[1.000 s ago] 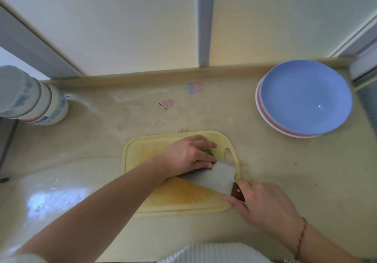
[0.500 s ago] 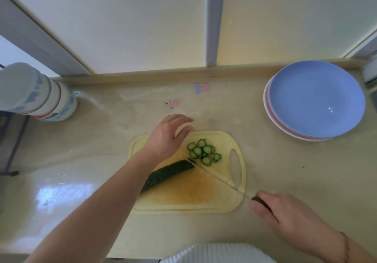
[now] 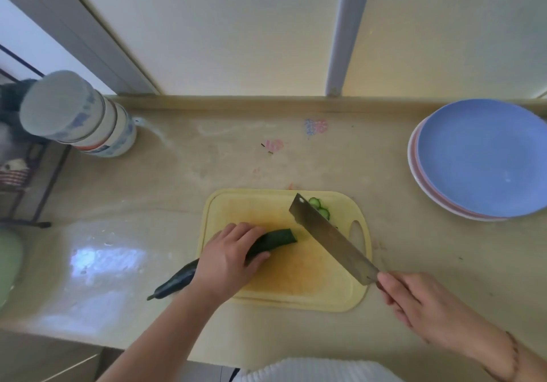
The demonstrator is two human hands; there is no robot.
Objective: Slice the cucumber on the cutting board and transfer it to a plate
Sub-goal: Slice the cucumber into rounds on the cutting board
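Head camera looked down on a yellow cutting board [image 3: 284, 292] on the counter. The cucumber [image 3: 278, 238] lay across the board's left part, its long axis running from the cut end near the board's middle down-left to the tip, which hung past the board's edge over the counter. The left hand [image 3: 228, 258] lay over the cucumber's middle, fingers curled around it and holding it down. The right hand [image 3: 414, 301] gripped the handle of a broad knife [image 3: 331, 238], whose blade stood just to the right of the cut end, apart from it. Some slices [image 3: 319, 208] lay beyond the blade, partly hidden. The blue plate [image 3: 485, 156] stood well apart, on the right. The next cut probably needed the blade brought left onto the cut end.
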